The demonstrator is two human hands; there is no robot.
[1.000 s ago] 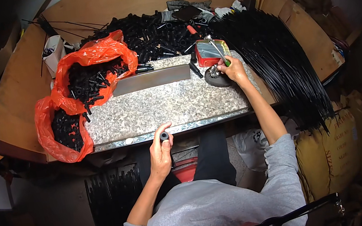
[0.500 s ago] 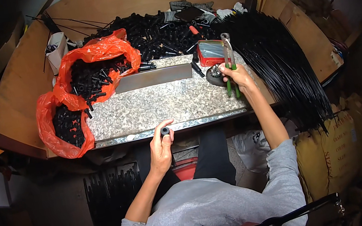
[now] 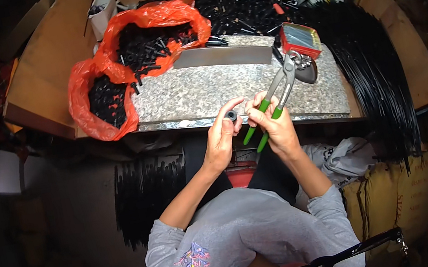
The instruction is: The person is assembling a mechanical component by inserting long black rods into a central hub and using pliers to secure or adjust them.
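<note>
My left hand (image 3: 220, 145) is closed around a short black tube-shaped part (image 3: 231, 114), its round hollow end facing up. Close by on the right, my right hand (image 3: 281, 132) grips green-handled pliers (image 3: 287, 76) across the palm, their grey jaws pointing away from me. The thumb and forefinger of that hand are pinched together beside the black part; whether a small piece sits between them is too small to tell. Past the jaws lies a dark round dish (image 3: 308, 74) with small shiny metal pieces (image 3: 301, 59).
Two orange-red plastic bags (image 3: 83, 102) of black parts stand left on the speckled stone slab (image 3: 190, 95). A metal strip (image 3: 223, 56) stands across its back. Behind is a heap of black parts (image 3: 230, 13). A red box (image 3: 302, 41) and long black rods (image 3: 370, 60) are at right.
My right hand has come from the dish toward my left hand, bringing the pliers with it. The left hand still holds the black part. The whole view has shifted and turned somewhat.
</note>
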